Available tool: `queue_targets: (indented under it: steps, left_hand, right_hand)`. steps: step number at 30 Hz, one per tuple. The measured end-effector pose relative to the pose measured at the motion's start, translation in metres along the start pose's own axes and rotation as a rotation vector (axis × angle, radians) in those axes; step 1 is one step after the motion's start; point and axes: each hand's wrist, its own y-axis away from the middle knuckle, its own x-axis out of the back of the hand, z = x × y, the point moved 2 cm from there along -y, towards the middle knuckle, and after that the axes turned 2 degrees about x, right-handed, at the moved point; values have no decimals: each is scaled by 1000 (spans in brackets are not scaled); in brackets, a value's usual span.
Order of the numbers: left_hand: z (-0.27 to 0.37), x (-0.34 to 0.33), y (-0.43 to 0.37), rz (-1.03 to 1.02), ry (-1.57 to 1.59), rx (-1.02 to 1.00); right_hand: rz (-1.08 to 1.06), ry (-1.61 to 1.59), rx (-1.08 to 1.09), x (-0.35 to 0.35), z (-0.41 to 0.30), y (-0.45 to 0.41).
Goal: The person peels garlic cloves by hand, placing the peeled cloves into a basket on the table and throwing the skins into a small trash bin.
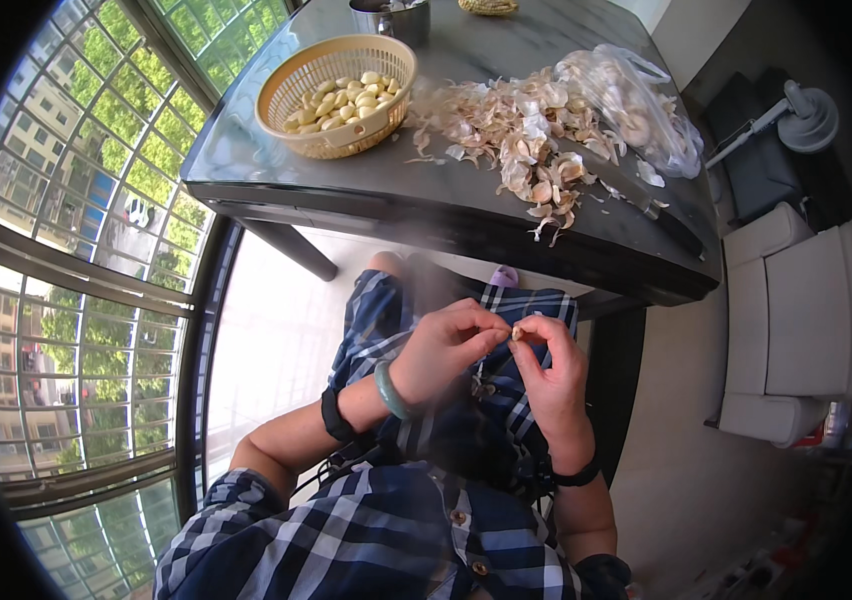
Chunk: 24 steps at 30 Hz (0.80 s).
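Over my lap, my left hand and my right hand meet fingertip to fingertip. A small garlic clove is pinched between my right thumb and forefinger. The left thumb and forefinger are closed right beside it; whether they grip a bit of its skin is too small to tell. On the table ahead, a yellow plastic basket holds peeled garlic cloves. A heap of garlic skins lies to its right, next to a clear plastic bag of garlic.
A knife lies near the right front of the dark table, its black handle towards the corner. A metal pot and a corncob stand farther back. Barred windows are at left, a light sofa at right.
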Motion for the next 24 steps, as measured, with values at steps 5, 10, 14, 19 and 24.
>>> queue_targets:
  steps: [5, 10, 14, 19, 24]
  left_hand:
    - [0, 3, -1, -5, -25, 78]
    - [-1, 7, -3, -13, 21, 116]
    - [1, 7, -3, -33, 128, 227]
    - [-8, 5, -6, -2, 121, 216]
    - [-13, 4, -9, 4, 177, 207]
  right_hand:
    - [-17, 254, 241, 1, -8, -7]
    - [-37, 322, 331, 0, -8, -11]
    - [-61, 339, 366, -3, -6, -12]
    - [-37, 315, 280, -8, -5, -7]
    - [-17, 194, 168, -11, 3, -3]
